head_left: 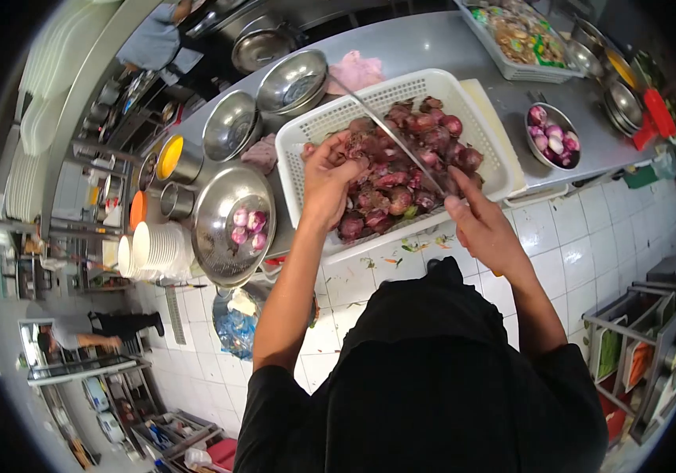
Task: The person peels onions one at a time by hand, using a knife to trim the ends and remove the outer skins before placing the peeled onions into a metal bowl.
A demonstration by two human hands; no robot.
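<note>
A white perforated basket [297, 130] holds a heap of red onions [401, 201] with dark, dry skins and loose peel among them. My right hand [484, 225] is closed on the handle end of a knife [389, 126]. Its long, thin blade points up and left across the basket. Over the basket's left part, my left hand [326, 177] has its fingers curled against a red onion [363, 143], partly hidden by them. To the left, a steel colander [223, 193] contains several peeled onions [249, 225]. Another steel bowl [552, 140] at the right holds more peeled onions.
Steel bowls [231, 126] and a pink cloth [356, 72] lie behind the basket on the steel counter [424, 47]. A tray of packaged food [519, 39] stands back right. Stacked white containers [156, 246] are at left. Scraps litter the tiled floor [353, 276]; other people are farther off.
</note>
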